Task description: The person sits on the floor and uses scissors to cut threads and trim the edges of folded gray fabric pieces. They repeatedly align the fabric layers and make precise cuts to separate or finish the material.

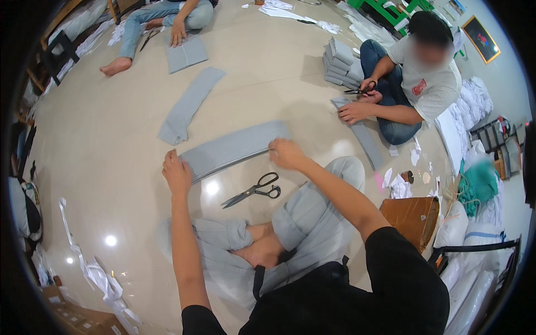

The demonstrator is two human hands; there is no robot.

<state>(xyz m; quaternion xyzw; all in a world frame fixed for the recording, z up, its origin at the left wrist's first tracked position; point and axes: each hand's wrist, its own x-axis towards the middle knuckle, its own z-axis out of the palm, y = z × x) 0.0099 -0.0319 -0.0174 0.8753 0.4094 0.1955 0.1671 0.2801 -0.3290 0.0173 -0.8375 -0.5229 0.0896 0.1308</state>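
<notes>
A long folded piece of grey cloth (234, 144) lies on the floor in front of me. My left hand (177, 172) pinches its left end near the lower corner. Towards the right end, my right hand (287, 154) has its fingers closed on the near edge, where several layers show. Between the cloth and my crossed legs rests a pair of black scissors (252, 190), blades pointing left, with no hand on it. A second folded grey strip (190, 106) lies beyond the cloth, slightly left, touched by nobody.
At the right a seated person (424, 78) holds scissors (360, 89) over a grey strip (365, 139), beside a stack of folded grey cloth (339, 61). Another person's hand (178, 34) rests on a grey piece at far left. A cardboard box (410, 220) stands by my right knee.
</notes>
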